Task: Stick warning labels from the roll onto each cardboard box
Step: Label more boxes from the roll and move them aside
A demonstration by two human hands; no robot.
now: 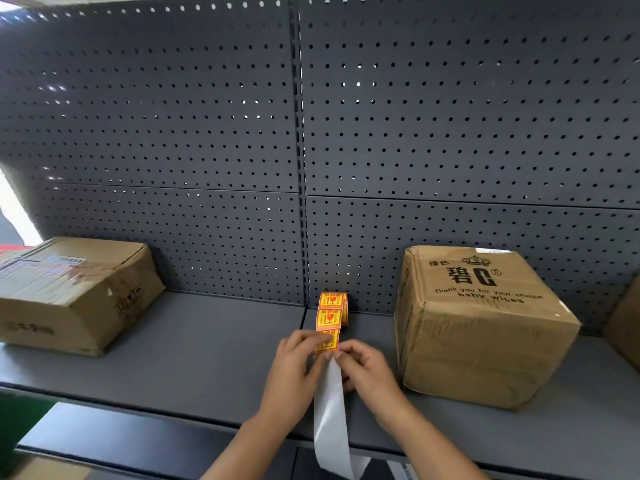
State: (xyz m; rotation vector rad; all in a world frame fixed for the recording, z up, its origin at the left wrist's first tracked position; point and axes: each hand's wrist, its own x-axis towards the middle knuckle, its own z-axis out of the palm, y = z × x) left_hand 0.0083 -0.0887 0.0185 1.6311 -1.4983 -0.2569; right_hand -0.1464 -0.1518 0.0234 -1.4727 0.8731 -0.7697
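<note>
- A dark grey wall full of little holes (pixel 173 116) stands at the back. A grey shelf (pixel 194 355) runs along under it.
- Nothing lies on the shelf between the hands and the boxes.
- A bit of something green (pixel 20 420) shows low on the left. I cannot tell what it is.
- I count three cardboard boxes. The left box (pixel 69 296) is low and wide, with tape across its top. The right box (pixel 485 327) is taller and has "baby wipes" printed on it. Only a sliver of the third box (pixel 625 327) shows at the far right edge.
- The left box and the right box are well apart, and both are closed, so what is inside cannot be seen.
- A small white sticker (pixel 493 251) sits on top of the right box.
- There is one roll of labels (pixel 333 308). It stands on its edge on the shelf, close to the back wall, between the two big boxes.
- Three orange and yellow labels show, in a line from the roll down to the hands.
- The left hand (pixel 298 368) pinches the lowest label (pixel 327 341) with curled fingers and thumb.
- The right hand (pixel 369 372) pinches the top of the white backing paper (pixel 330 420), just beside the left hand.
- The backing paper hangs down past the front edge of the shelf.
</note>
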